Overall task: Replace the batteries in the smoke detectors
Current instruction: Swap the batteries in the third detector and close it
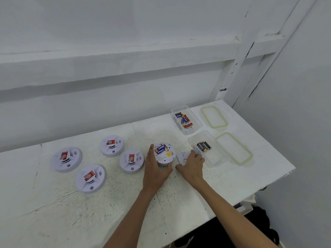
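Head view shows the left hand (155, 173) cupped around an upturned smoke detector (164, 154) near the middle of the bench (53, 212), steadying it so the open back faces up; blue batteries (160, 150) sit in its bay, so this one looks freshly loaded; the right hand (192, 166) lies flat, fingers spread, on the loose back cover (182, 157) just beside it, probably to lift it and close up; four more detectors (90, 178) wait face up on the left; two open tubs stand right of the hands, the far tub (186, 119) with mixed cells, the near tub (206, 149) with black ones, lids (214, 117) set aside for reach.
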The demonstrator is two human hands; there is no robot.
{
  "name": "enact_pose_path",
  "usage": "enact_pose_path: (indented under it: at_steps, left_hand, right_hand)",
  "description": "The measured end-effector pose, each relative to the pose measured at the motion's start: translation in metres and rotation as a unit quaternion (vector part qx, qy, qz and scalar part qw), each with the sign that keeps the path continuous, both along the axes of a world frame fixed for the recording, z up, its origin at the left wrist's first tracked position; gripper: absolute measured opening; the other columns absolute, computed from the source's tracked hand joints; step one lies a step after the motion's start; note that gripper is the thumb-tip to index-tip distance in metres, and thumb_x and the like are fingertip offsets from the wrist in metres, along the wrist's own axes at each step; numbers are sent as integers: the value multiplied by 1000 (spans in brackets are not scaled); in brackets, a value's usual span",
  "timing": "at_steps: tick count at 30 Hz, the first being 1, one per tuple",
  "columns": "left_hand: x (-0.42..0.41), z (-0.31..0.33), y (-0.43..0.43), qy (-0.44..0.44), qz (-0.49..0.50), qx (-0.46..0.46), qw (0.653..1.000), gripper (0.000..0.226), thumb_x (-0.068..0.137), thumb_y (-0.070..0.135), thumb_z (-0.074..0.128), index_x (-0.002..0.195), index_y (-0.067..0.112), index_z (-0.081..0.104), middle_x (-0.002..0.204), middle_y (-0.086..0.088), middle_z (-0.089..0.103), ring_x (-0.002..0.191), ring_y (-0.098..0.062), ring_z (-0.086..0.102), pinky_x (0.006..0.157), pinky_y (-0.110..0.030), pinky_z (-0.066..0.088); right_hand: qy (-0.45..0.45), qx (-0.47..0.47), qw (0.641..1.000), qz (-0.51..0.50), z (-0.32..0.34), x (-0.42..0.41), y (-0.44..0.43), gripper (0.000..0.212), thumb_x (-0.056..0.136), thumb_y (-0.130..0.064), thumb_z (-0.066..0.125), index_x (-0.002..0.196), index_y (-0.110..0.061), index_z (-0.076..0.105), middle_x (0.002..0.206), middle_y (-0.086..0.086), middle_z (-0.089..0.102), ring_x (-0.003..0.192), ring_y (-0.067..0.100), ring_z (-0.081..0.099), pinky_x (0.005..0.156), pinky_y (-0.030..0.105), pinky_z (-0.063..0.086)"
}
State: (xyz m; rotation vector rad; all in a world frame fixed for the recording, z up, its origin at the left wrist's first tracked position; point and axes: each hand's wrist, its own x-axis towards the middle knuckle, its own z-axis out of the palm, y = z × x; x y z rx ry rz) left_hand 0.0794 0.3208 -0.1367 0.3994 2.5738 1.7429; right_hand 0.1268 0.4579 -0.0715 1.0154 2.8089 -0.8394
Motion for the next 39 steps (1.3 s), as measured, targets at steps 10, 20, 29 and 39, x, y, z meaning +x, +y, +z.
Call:
enact_pose_path:
  at_steps: [10,20,29,39]
  left_hand:
    - [0,2,-1,-19,-6,-9,1000,104,77,34,84,158,14,22,157,-1,38,145,-12,37,114,-18,33]
    - [3,4,-3,2,8,-6,1000,98,75,46,80,152,9,33,154,-10,44,141,-23,43,114,-35,39]
    - [0,2,-4,44,9,-39,998,98,70,34,92,146,0,40,147,-15,47,136,-28,45,112,-38,39]
    - [1,3,-4,13,-22,-23,999,103,79,37,85,157,7,25,159,-3,37,145,-9,35,116,-22,30]
  right_hand:
    - [103,-130,984,-68,0,4,-6,91,75,-45,77,147,-16,28,134,11,47,127,32,34,103,45,37]
    - [195,-181,963,35,18,-18,-9,96,68,-30,82,147,-26,27,127,-1,48,113,21,53,89,39,55]
    - [114,-135,961,213,23,-34,1,101,64,-29,73,148,-37,17,115,-11,51,106,21,50,89,47,50]
    - [100,-113,957,247,19,-36,11,98,67,-30,77,145,-43,18,118,-17,56,109,12,49,97,52,45]
